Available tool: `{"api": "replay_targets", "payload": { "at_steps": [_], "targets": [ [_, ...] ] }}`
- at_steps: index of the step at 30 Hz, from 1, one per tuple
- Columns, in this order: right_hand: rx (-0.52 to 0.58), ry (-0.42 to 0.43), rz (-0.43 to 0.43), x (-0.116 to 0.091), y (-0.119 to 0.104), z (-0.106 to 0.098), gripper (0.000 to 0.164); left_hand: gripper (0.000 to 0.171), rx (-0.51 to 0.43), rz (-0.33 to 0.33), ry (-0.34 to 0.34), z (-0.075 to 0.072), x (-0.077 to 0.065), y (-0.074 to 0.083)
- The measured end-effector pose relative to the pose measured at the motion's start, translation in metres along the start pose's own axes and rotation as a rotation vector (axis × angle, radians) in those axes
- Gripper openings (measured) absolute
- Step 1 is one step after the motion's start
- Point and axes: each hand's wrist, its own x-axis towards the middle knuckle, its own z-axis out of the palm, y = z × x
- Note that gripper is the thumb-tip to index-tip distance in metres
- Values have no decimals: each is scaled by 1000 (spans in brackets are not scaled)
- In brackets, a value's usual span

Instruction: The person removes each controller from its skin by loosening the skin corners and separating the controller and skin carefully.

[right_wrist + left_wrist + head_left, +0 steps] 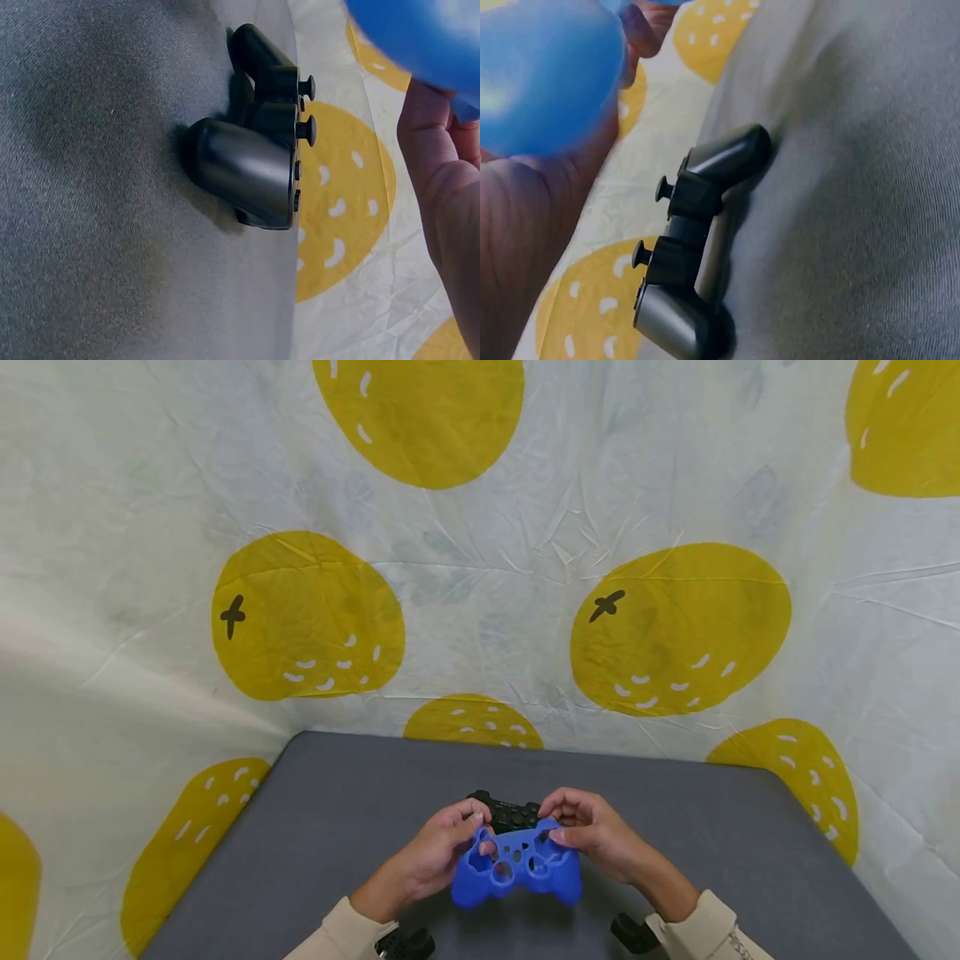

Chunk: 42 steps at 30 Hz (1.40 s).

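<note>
A blue controller cover (517, 870) with cut-out holes is held up between both hands in the head view. My left hand (442, 847) pinches its left side, a fingertip showing through one hole. On the other side my right hand (600, 833) pinches the upper right edge between thumb and fingers. Behind the cover, a black game controller (512, 815) lies on the table, partly hidden in the head view. Both wrist views show the black controller (682, 247) on the cloth, sticks upward, apart from the hands; the blue cover (427, 37) is blurred close to the lens.
The grey cloth-covered table (360, 785) stretches out under the hands. A pale curtain (495, 627) with yellow fruit prints hangs behind it and along its sides. Black devices (633, 933) are strapped at both wrists, by the beige sleeves.
</note>
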Motion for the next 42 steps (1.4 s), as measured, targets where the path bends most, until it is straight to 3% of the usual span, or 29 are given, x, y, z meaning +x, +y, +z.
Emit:
{"api": "replay_targets", "payload": {
  "at_steps": [4, 10, 13, 17, 22, 26, 32, 38, 42],
  "targets": [
    [2, 55, 0, -1, -1, -1, 18, 20, -5, -38, 83, 0, -1, 2],
    [-29, 138, 17, -2, -1, -3, 19, 41, 222, -136, 224, -2, -4, 3],
    [-52, 156, 46, -2, -1, -2, 23, 43, 300, -101, 298, -3, -3, 2],
    [-77, 145, 154, -2, 0, -1, 38, 39, 338, -11, 382, -2, -2, 4],
    [4, 68, 192, -4, 5, 3, 49, 36, 291, 68, 456, 0, 1, 9],
    [60, 69, 156, -7, 8, 9, 59, 36, 284, 70, 470, 0, 2, 11],
    [-45, 199, 137, -7, 1, 10, 68, 44, 335, 5, 451, -1, -1, 18],
    [-77, 220, 147, -8, -4, 5, 64, 50, 309, -46, 433, -2, -2, 25],
    [-68, 225, 138, -7, -7, 2, 61, 49, 299, -32, 446, 0, 0, 27]
  ]
}}
